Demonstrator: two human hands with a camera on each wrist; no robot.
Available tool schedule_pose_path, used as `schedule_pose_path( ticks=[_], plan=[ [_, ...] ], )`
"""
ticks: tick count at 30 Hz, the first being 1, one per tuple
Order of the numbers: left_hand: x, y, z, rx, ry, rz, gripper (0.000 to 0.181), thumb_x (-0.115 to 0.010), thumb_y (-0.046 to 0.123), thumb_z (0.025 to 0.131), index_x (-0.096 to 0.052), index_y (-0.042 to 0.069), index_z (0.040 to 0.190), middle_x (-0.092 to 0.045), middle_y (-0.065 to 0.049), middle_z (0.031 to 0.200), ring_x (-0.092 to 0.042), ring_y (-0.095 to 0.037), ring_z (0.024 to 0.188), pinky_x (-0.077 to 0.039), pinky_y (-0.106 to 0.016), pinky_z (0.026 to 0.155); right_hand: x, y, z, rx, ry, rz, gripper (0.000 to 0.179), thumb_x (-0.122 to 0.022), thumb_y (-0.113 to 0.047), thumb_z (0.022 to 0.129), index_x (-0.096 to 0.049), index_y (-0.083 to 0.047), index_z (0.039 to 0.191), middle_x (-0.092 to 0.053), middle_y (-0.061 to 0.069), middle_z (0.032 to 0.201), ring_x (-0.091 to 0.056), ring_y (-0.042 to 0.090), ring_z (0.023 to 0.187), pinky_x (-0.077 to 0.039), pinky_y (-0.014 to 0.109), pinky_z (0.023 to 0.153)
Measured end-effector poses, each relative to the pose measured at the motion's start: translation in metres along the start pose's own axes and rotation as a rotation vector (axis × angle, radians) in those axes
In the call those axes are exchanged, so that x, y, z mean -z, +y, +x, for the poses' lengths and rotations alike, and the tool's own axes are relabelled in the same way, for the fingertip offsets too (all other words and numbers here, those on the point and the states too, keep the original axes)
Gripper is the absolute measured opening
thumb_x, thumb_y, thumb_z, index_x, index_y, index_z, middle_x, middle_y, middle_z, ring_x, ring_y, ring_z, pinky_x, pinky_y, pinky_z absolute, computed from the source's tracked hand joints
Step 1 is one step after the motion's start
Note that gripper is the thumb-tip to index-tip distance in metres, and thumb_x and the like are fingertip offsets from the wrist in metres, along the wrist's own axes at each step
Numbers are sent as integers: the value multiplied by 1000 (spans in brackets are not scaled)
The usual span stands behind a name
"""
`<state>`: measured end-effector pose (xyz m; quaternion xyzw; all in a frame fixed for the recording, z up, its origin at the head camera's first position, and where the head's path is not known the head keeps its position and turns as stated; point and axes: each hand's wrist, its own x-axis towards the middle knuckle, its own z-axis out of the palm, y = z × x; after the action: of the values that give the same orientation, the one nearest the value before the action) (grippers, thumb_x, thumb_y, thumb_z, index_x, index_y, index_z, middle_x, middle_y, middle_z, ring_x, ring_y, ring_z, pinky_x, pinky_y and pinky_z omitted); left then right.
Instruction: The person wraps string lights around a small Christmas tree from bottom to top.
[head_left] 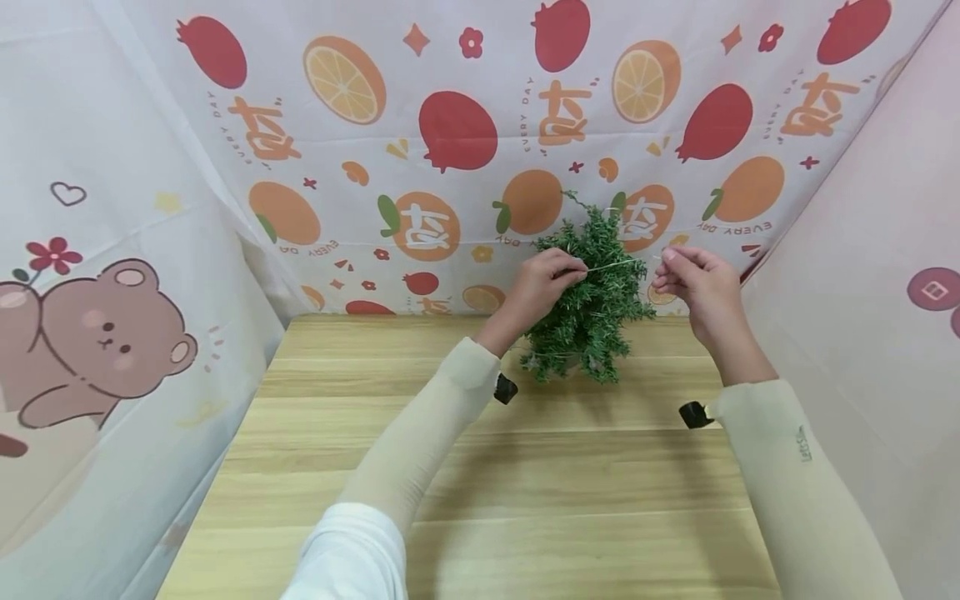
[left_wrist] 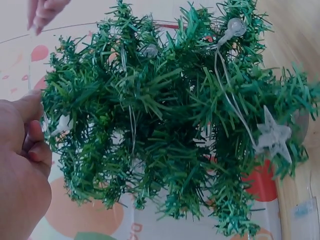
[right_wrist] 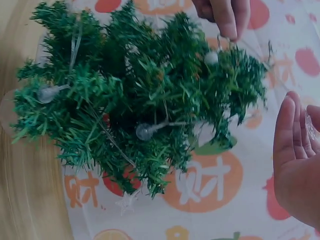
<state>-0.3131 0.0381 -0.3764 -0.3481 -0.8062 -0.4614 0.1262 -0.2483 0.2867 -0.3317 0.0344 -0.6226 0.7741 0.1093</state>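
Note:
A small artificial Christmas tree [head_left: 588,308] stands at the back of the table. A thin, clear string of lights [right_wrist: 107,132] is wound through its branches, with round bulbs [left_wrist: 236,27] and star-shaped lights [left_wrist: 274,134]. Beside the upper branches, my left hand [head_left: 542,287] pinches the wire between thumb and fingertips. To the right of the tree, my right hand [head_left: 703,287] holds another part of the string, and a clear light [right_wrist: 311,125] shows at its fingers. The wire spans the gap between both hands. The tree's base is mostly hidden by branches.
The wooden table [head_left: 360,467] reaches back to a fruit-printed cloth [head_left: 457,208]. Cloth also hangs at the left with a bear print [head_left: 112,329] and along the right side [head_left: 870,275]. A small black device [head_left: 696,414] sits at the right wrist, another [head_left: 505,389] at the left.

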Motion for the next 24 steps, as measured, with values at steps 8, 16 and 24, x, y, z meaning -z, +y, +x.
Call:
schedule_pose_path(
  ticks=[8, 16, 24],
  plan=[
    [-8, 4, 2, 83, 1, -19, 23, -60, 26, 102, -75, 13, 115, -65, 3, 110, -60, -9, 93, -51, -23, 78, 6, 8, 33, -122, 26, 54, 21, -73, -16, 94, -69, -3, 110, -73, 6, 83, -70, 15, 69, -59, 25, 67],
    [-14, 5, 0, 91, 50, 20, 22, -60, 23, 103, -74, 12, 116, -66, -1, 111, -61, -12, 95, -51, -22, 79, 3, 30, 61, -179, 77, -106, 22, -66, -19, 99, -68, -6, 117, -71, -1, 83, -60, 10, 62, -43, 20, 50],
    [-18, 8, 2, 101, 75, 42, 22, -60, 24, 103, -74, 13, 116, -66, 1, 110, -62, -10, 95, -50, -21, 79, 0, 37, 69, -251, 77, -302, 37, -69, -32, 97, -67, -9, 126, -64, -9, 93, -49, 8, 64, -35, 22, 50]
  ],
)
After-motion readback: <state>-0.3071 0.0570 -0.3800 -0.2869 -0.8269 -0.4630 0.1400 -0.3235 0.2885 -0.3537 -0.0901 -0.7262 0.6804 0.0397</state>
